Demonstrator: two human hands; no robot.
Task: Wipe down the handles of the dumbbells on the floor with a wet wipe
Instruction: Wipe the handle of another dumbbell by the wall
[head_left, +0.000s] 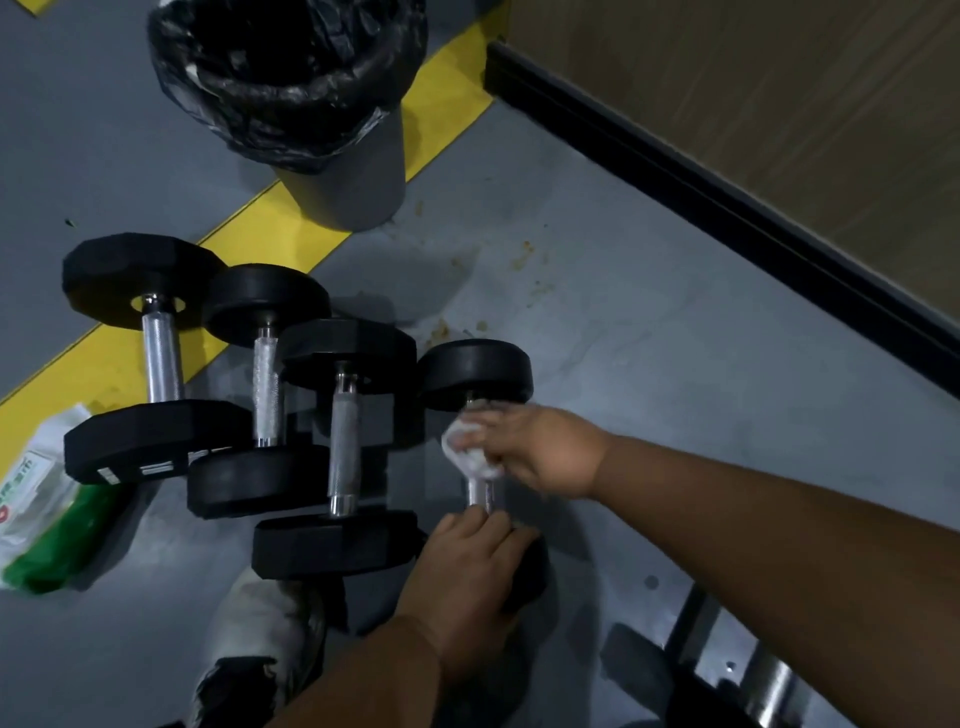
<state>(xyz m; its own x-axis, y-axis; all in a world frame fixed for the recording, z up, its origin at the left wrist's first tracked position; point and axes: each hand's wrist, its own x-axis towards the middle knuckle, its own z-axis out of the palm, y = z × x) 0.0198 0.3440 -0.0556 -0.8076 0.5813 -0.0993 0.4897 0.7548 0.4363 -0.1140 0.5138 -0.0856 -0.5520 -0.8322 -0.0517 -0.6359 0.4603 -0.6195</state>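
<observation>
Nearest the lens, the left hand (470, 561) curls over the near head of the rightmost dumbbell (480, 441), apparently to stop it rolling. At about twelve o'clock from it, the right hand (540, 449) pinches a bunched wet wipe (467, 452) around the handle's far end. Three more dumbbells (265, 384) lie at nine o'clock, handles bare.

We see a grey bin (353, 171) lined with a black bag (280, 78) standing on a yellow floor stripe (275, 234), beside a wooden wall (779, 104).
</observation>
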